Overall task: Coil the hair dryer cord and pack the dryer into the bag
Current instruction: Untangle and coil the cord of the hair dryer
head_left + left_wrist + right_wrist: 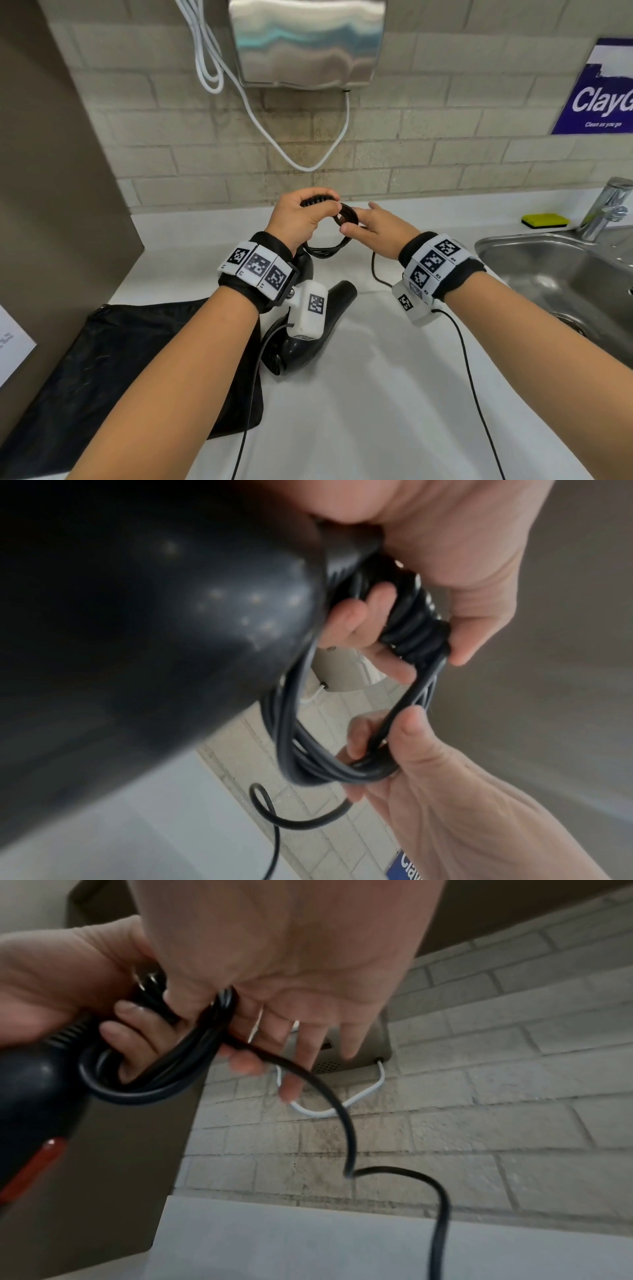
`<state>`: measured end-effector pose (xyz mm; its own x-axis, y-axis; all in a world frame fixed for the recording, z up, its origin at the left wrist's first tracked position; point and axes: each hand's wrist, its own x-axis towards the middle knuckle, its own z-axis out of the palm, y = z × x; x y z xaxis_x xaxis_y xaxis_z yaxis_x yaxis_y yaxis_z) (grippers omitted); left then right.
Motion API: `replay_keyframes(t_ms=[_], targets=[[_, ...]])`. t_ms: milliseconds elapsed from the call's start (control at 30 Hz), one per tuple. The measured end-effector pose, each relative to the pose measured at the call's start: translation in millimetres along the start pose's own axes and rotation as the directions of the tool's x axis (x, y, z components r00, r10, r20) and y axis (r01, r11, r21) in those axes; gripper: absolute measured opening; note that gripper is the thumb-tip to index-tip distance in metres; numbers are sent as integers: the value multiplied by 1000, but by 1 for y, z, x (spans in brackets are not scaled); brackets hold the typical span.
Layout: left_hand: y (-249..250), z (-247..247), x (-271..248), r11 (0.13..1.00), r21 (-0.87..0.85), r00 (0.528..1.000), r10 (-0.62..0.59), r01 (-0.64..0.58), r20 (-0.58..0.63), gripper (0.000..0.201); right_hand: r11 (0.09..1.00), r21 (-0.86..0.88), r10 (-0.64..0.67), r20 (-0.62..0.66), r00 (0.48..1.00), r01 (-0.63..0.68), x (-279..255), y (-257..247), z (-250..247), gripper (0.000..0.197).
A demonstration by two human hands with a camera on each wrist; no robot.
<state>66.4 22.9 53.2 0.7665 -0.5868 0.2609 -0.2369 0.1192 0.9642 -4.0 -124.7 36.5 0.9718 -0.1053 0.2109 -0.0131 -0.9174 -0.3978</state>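
The black hair dryer [337,303] lies below my left wrist, with its handle [154,601] reaching up to my left hand [325,205]. That hand grips the ribbed end of the cord [414,626] where it leaves the handle. My right hand [356,219] pinches the coiled loops of cord [342,772] between thumb and fingers. A loose tail of cord [342,1123] drops from this hand toward the counter. The black bag [113,359] lies flat on the counter, left of the dryer.
The white counter [376,377] meets a brick wall carrying a steel hand dryer [305,44] and its dangling white cable [308,164]. A steel sink [548,267], faucet [606,209] and yellow sponge [544,220] are at the right. Thin camera cables trail from both wrists.
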Motion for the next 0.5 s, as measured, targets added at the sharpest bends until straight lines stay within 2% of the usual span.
replay_keyframes(t_ms=[67, 133, 267, 333, 400, 467, 500], targets=[[-2, -5, 1, 999, -18, 999, -29, 29, -41, 19, 999, 28, -38, -8, 999, 38, -1, -1, -1, 35], [-2, -12, 2, 997, -59, 995, -59, 54, -86, 18, 998, -4, -67, -79, 995, 67, -5, 6, 1, 44], [-2, -19, 0, 997, -59, 995, -58, 53, -84, 10, 1000, -4, 27, -239, 971, -28, -4, 14, 9, 33], [-1, -15, -2, 998, -33, 997, -48, 46, -57, 11, 995, 49, 97, -367, 925, -85, 3, 7, 8, 26], [2, -9, -4, 999, -13, 999, -30, 30, -27, 11, 989, 129, 124, -501, 857, -68, 10, -1, 3, 24], [4, -5, -5, 998, 57, 1000, -19, 19, -5, 6, 980, 196, 146, -580, 802, -36, 15, -10, -4, 24], [3, -4, -4, 992, 126, 1000, -21, 20, 2, 15, 975, 222, 149, -603, 783, -15, 16, -16, -6, 24]])
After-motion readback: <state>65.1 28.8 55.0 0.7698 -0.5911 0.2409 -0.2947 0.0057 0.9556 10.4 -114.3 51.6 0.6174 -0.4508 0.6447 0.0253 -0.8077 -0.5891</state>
